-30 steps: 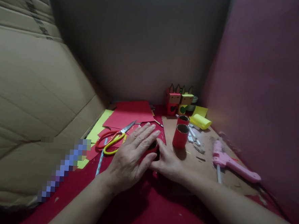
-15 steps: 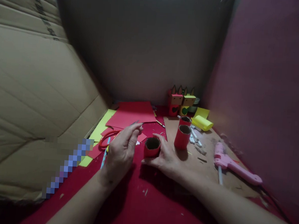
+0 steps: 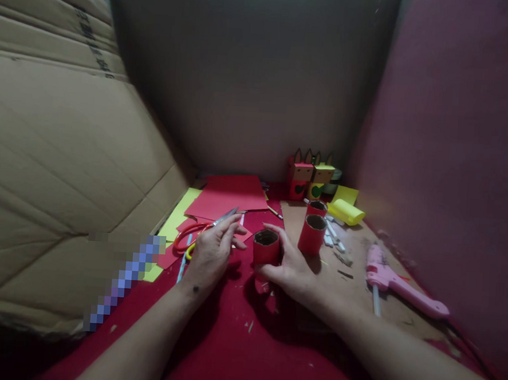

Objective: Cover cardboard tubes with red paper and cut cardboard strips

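So the left hand [image 3: 213, 250] has come off the red tube [image 3: 266, 247] it was lying flat on a second ago. The tube now stands upright on the desk [image 3: 235, 349], open end up, with the right hand [image 3: 290, 267] wrapped round its side. The left hand sits over the scissors [image 3: 204, 228] just beside it, fingers half curled; can't tell if it's gripping them. Looks like the pressing bit is done. Two more tubes [image 3: 312, 233] stand near.
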Available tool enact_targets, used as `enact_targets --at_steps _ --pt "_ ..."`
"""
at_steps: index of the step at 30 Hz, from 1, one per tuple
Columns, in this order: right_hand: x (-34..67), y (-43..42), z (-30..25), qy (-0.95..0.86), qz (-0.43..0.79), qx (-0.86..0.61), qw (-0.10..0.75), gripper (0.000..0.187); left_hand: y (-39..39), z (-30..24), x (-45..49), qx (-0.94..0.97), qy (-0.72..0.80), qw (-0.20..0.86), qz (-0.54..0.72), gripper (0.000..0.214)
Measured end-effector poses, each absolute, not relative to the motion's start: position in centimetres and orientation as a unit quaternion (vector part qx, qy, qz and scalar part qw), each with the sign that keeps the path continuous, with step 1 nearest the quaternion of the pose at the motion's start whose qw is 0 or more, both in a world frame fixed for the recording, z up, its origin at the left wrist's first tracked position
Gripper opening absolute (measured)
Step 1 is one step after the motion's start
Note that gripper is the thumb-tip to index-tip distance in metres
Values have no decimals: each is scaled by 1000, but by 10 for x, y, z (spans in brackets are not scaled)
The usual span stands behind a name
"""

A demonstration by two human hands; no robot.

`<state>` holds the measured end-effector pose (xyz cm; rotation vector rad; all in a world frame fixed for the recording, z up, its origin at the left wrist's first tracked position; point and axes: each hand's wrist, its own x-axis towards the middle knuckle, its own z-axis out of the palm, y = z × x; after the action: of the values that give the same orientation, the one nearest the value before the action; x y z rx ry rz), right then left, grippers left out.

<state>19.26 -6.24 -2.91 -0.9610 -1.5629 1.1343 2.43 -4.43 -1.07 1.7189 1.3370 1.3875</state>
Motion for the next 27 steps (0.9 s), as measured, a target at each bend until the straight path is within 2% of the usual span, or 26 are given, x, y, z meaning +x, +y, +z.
enact_targets --at_steps 4,7,9,12,16,21,27 --pt "199 -65 -22 -584 564 -324 485 65 -52 -3 29 614 514 328 501 30" --pt "200 -66 -22 -531 637 -276 486 65 -56 0 31 602 532 356 478 38" --pt "200 -66 -22 -489 683 -240 487 63 -55 0 30 605 535 343 478 40" --pt "200 -65 -22 -434 734 -201 482 60 -51 -3 29 628 507 318 497 28" --pt "204 -62 -21 -392 775 -191 458 49 -49 -2 31 653 464 336 495 50" --pt "207 -58 -23 -350 807 -174 442 41 -58 3 39 692 443 346 452 44" --pt "207 -58 -26 -361 832 -160 390 45 -64 2 46 676 458 446 366 55"
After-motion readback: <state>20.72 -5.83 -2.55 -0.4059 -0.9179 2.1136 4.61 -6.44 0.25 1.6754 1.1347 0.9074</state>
